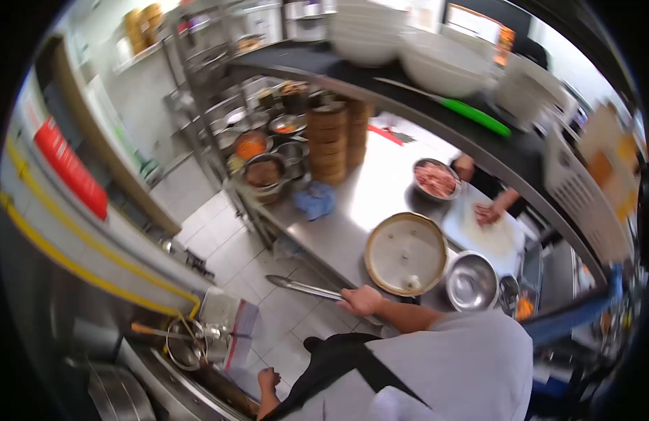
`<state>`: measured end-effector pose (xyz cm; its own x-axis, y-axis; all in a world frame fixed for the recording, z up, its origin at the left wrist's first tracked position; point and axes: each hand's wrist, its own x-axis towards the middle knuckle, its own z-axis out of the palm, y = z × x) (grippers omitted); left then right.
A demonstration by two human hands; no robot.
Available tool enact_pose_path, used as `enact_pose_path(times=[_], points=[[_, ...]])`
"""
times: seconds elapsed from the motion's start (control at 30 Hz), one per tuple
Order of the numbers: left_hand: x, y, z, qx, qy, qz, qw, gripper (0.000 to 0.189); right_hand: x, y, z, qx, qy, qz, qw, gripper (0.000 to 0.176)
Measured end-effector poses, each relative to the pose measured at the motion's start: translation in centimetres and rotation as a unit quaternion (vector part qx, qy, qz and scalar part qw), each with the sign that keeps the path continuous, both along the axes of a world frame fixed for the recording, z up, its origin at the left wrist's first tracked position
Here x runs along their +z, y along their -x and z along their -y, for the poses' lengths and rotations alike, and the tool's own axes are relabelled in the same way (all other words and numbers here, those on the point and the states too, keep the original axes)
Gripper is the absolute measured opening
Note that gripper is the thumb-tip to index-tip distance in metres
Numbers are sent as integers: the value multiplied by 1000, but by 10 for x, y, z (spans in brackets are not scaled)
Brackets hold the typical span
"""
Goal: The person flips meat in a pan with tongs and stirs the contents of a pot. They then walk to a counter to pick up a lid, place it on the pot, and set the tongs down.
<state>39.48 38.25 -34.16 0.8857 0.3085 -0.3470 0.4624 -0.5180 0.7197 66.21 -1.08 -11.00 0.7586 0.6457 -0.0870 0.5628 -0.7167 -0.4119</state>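
My right hand (363,300) is closed round metal tongs (307,288), which point left over the tiled floor beside the counter's edge. Just past that forearm, a round, wooden-rimmed steamer piece (398,256) with a pale inside lies on the steel counter (331,242). An empty metal bowl (472,281) stands to its right. Low in the view, my left hand (269,379) hangs near the front of the cooking range, its fingers curled and nothing visible in them. A metal pot (186,344) with utensils in it is up and left of that hand.
Across the counter, another person's hands (490,212) handle meat on a white cutting board (510,259), beside a bowl of raw meat (435,179). Bamboo steamers (327,144) stack near a blue cloth (314,201). A shelf (303,59) overhead bears white bowls and a green-handled knife (479,118).
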Motion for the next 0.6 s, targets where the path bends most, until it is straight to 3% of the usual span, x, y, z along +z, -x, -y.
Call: enact_pose_path(times=[0.03,0.1,0.13,0.2,0.23,0.3,0.33,0.5,0.6], points=[[13,-2,10,0,-46,11,999,24,5,1,2,-7,1,-12,1000,45],[25,2,35,100,49,9,994,26,0,2,5,-3,-19,-9,1000,46],[29,2,39,73,45,6,996,26,-6,2,6,-5,-25,-3,1000,47],[33,23,50,17,92,-139,986,28,-15,3,8,2,-34,10,999,48],[9,45,57,-88,-5,-93,992,29,-16,3,9,7,-36,19,999,49],[-32,87,72,-246,-253,29,935,33,-19,7,7,2,-43,23,999,51],[-33,106,82,-257,-252,25,932,33,-18,16,6,-5,-43,23,999,51],[-56,187,152,-202,-179,-6,963,35,-17,117,5,-90,-159,-117,976,62],[-73,233,198,-186,-168,14,968,36,-80,204,5,-109,-173,-172,964,62]])
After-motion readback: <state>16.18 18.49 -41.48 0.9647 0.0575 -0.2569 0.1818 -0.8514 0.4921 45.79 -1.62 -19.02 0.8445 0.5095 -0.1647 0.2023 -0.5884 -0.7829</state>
